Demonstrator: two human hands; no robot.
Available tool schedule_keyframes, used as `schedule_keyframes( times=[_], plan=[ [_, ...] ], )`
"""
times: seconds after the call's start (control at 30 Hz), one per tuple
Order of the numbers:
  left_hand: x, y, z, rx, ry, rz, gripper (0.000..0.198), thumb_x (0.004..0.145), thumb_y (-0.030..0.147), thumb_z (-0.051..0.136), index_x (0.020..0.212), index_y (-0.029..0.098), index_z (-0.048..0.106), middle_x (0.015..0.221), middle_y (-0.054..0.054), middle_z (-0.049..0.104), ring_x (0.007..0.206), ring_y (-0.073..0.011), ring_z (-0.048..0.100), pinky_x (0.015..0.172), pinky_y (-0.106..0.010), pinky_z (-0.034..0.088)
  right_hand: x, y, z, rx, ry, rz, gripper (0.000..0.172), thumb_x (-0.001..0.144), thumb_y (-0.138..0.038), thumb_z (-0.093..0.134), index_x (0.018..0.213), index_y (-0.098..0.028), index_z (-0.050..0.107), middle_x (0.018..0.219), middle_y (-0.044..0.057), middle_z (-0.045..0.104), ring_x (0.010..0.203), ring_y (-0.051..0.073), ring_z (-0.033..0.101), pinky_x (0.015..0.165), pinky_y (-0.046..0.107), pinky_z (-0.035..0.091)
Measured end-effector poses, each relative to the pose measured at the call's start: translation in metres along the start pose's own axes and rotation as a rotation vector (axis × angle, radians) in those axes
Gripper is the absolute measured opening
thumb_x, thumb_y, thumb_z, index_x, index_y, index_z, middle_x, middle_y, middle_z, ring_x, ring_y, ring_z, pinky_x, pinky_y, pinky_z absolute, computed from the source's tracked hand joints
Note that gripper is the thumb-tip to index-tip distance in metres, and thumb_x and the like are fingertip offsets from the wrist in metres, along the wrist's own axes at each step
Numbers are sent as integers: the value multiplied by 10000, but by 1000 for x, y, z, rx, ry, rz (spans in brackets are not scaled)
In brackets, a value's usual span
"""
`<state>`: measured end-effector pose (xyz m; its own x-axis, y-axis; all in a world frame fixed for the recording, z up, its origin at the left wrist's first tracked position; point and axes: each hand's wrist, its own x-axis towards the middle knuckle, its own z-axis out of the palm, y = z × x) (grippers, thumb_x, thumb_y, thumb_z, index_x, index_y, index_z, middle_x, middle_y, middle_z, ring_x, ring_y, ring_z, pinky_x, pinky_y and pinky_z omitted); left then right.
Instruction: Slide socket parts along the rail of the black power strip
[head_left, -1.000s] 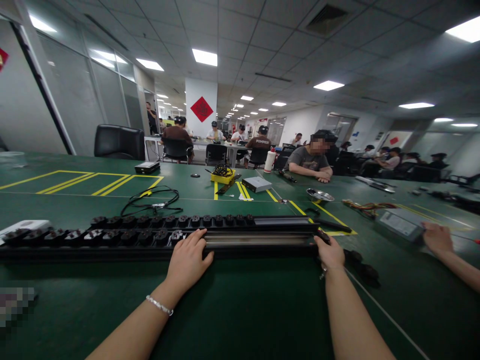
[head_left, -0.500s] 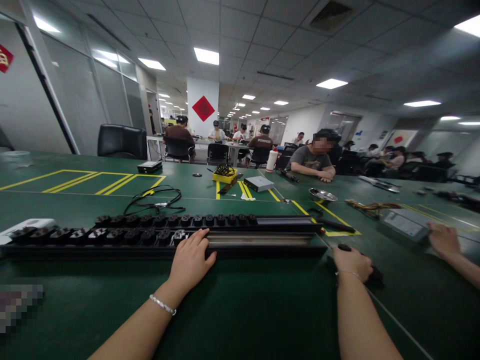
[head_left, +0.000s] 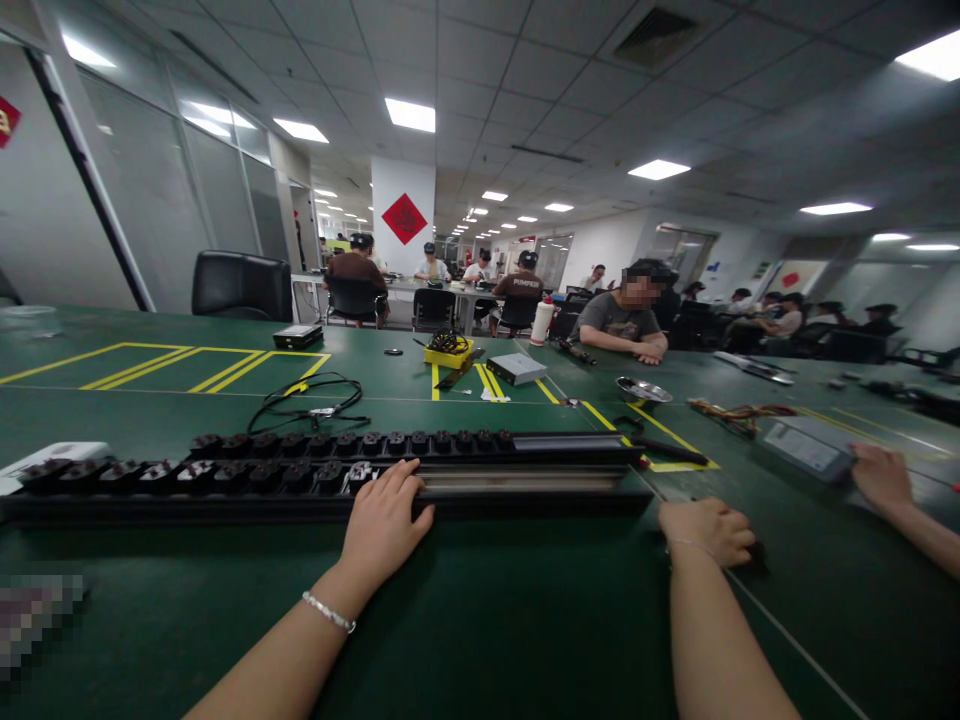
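A long black power strip housing (head_left: 525,505) lies across the green table, an open channel with a row of black socket modules (head_left: 262,474) along its left part. My left hand (head_left: 384,510) is closed over its front wall, fingers over the top and thumb on the near side, beside the last socket module. Behind it lies a second black housing (head_left: 570,440), also partly filled with modules. Right of the housing's end, low over the table, my right hand (head_left: 709,530) is closed with curled fingers. A dark object under it is mostly hidden; its kind cannot be told.
Another person's hand (head_left: 883,478) touches a grey metal box (head_left: 806,445) at right. Farther back are a black cable (head_left: 330,400), a yellow box (head_left: 448,352), a silver box (head_left: 517,368) and a metal dish (head_left: 643,390). A person (head_left: 626,320) sits across the table.
My right hand has turned and shifted slightly left. The dark end that stuck out above its knuckles no longer shows. My left hand stays on the housing.
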<state>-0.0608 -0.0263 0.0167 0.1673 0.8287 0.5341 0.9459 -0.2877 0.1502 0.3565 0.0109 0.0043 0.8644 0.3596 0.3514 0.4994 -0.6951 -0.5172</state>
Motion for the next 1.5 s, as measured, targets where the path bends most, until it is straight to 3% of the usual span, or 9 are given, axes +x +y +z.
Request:
schedule_keyframes(
  times=[0.23, 0.37, 0.47, 0.6, 0.73, 0.87, 1.03, 1.27, 1.5],
  plan=[
    [0, 0, 2, 13, 2, 3, 215, 774, 332, 514, 950, 230, 585, 1289, -41, 512, 1191, -242, 452, 926, -421, 375, -38, -49, -22, 249, 191, -580, 399, 734, -232, 416, 1072, -105, 586, 1168, 184, 517, 1109, 324, 421, 918, 489, 322],
    [0, 1, 1, 5, 11, 7, 216, 764, 322, 526, 947, 225, 587, 1278, -46, 523, 1184, -240, 459, 923, -411, 380, -82, -76, -27, 372, -49, -986, 406, 819, -247, 338, 1122, -119, 576, 1168, 138, 556, 1107, 229, 462, 974, 393, 328],
    [-1, -1, 1, 1, 23, 16, 228, 764, 323, 528, 961, 223, 584, 1273, -51, 526, 1182, -242, 461, 918, -412, 385, -119, -87, -27, 327, -246, -1128, 446, 865, -315, 305, 1219, -155, 525, 1300, 100, 483, 1235, 219, 361, 1005, 401, 302],
    [0, -2, 1, -25, 40, 18, 233, 774, 316, 511, 977, 224, 583, 1251, -54, 542, 1161, -237, 481, 913, -405, 395, -146, -90, -30, 147, -412, -1221, 453, 898, -402, 255, 1274, -276, 474, 1376, 15, 410, 1297, 216, 281, 1034, 475, 220],
    [2, 1, -5, -24, 95, 20, 222, 808, 296, 463, 967, 208, 590, 1205, -59, 576, 1177, -218, 463, 937, -375, 379, -146, -91, -35, 70, -481, -1224, 459, 912, -414, 213, 1269, -300, 477, 1348, 3, 448, 1272, 182, 329, 1037, 446, 216],
    [2, 4, -10, 91, 189, -72, 281, 822, 285, 426, 1032, 196, 590, 1277, -82, 521, 1251, -261, 373, 978, -442, 314, -144, -91, -37, 71, -481, -1225, 461, 912, -414, 212, 1272, -293, 474, 1349, -3, 445, 1270, 180, 334, 1037, 435, 215],
    [0, 4, -8, 163, 140, -111, 385, 831, 318, 400, 1117, 120, 566, 1289, -150, 497, 1257, -291, 357, 995, -449, 296, -146, -91, -35, 113, -445, -1226, 450, 905, -404, 239, 1244, -281, 508, 1318, 12, 482, 1249, 190, 364, 1018, 430, 243],
    [-1, 6, -8, 141, 131, -145, 336, 831, 326, 401, 1061, 186, 602, 1277, -112, 518, 1271, -296, 334, 1032, -527, 197, -146, -91, -33, 149, -419, -1227, 432, 896, -374, 267, 1224, -274, 529, 1292, 11, 509, 1231, 195, 388, 997, 412, 270],
    [-3, 6, -4, 205, 96, -156, 309, 854, 329, 370, 1012, 208, 607, 1290, -93, 509, 1257, -288, 348, 1010, -558, 203, -146, -90, -34, 151, -410, -1227, 426, 898, -381, 271, 1215, -274, 534, 1289, 7, 512, 1221, 196, 396, 989, 402, 272]
  ],
)
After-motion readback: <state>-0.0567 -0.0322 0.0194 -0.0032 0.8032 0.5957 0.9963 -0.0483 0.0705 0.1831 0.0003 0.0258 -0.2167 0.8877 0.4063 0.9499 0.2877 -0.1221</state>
